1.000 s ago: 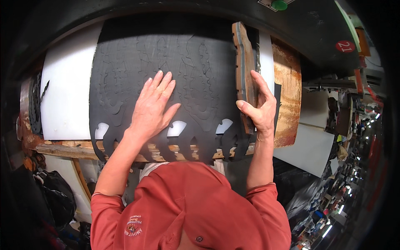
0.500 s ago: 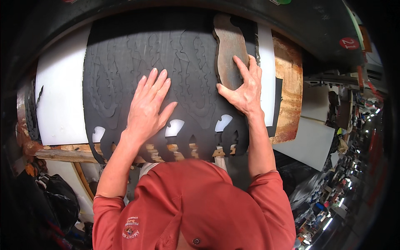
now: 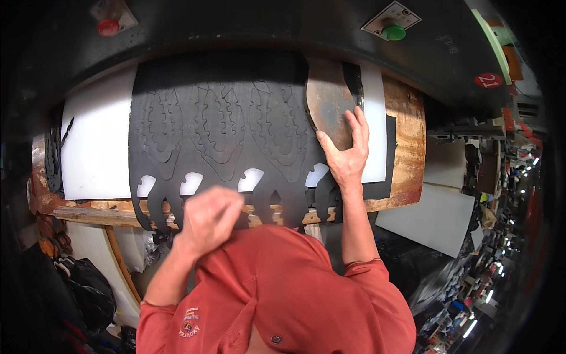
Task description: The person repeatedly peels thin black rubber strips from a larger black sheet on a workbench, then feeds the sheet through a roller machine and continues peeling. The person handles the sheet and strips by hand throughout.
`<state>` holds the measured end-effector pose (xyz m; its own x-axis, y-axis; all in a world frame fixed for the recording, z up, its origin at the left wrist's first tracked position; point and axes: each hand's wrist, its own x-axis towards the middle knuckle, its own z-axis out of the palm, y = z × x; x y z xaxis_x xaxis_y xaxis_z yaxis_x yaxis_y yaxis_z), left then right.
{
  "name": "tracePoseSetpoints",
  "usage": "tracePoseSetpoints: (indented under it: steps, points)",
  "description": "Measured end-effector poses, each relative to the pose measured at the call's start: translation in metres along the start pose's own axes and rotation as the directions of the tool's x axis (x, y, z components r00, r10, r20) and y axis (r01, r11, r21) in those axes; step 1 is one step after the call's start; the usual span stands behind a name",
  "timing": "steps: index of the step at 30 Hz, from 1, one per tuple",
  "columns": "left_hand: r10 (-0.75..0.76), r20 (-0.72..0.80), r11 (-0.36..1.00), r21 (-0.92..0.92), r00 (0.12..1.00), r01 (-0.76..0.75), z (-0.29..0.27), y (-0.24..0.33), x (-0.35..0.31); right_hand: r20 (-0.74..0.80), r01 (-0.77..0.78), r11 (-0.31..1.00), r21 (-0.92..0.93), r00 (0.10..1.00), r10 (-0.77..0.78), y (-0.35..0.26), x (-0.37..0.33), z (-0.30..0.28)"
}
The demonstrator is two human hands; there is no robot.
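A sole-shaped cutting die [image 3: 330, 97], with a worn, rusty brown top, lies on the right part of a black sheet [image 3: 194, 68]. My right hand [image 3: 349, 154] grips its near end, thumb on the left edge and fingers along the right. The die's far end reaches the shadow under a dark machine. My left hand [image 3: 211, 217] is raised over the sheet's near edge, blurred by motion. Its fingers look curled, but whether they hold anything does not show. Several nested sole outlines with wavy edges are cut into the sheet, and its near edge has curved cut-outs.
Under the sheet lies a white board [image 3: 94, 141] on a wooden table [image 3: 408, 147]. The dark machine front [image 3: 247, 29] spans the far side, with a red button [image 3: 108, 27] and a green button [image 3: 394, 32]. A black bag [image 3: 88, 289] sits low at left.
My left hand has lifted off the sheet and drawn back toward me, its flat fingers now curling. My right hand and the die sit nearer to me. More of the machine front shows.
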<state>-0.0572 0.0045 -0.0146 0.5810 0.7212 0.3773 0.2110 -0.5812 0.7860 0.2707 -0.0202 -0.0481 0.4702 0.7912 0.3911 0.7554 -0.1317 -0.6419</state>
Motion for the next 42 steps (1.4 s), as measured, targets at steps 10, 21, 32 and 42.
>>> tracePoseSetpoints:
  steps: [10,21,32,42]
  points:
    - [0.215,-0.118,0.927,0.337,0.969,-0.164,0.055,-0.021,-0.047,-0.331,0.344,0.938,0.031,0.889,-0.315,-0.030,0.020,-0.022]
    - [0.257,-0.179,0.896,0.413,0.950,-0.165,0.057,-0.019,-0.045,-0.224,0.382,0.920,0.092,0.908,-0.354,-0.025,-0.054,-0.047]
    - [0.200,-0.175,0.870,0.484,0.964,-0.093,0.062,-0.012,-0.043,-0.001,0.469,0.877,-0.109,0.882,-0.472,0.005,-0.103,-0.027]
    - [0.113,-0.171,0.858,0.513,0.979,-0.009,0.069,-0.002,-0.045,0.012,0.389,0.919,-0.059,0.921,-0.389,0.011,-0.106,-0.028]
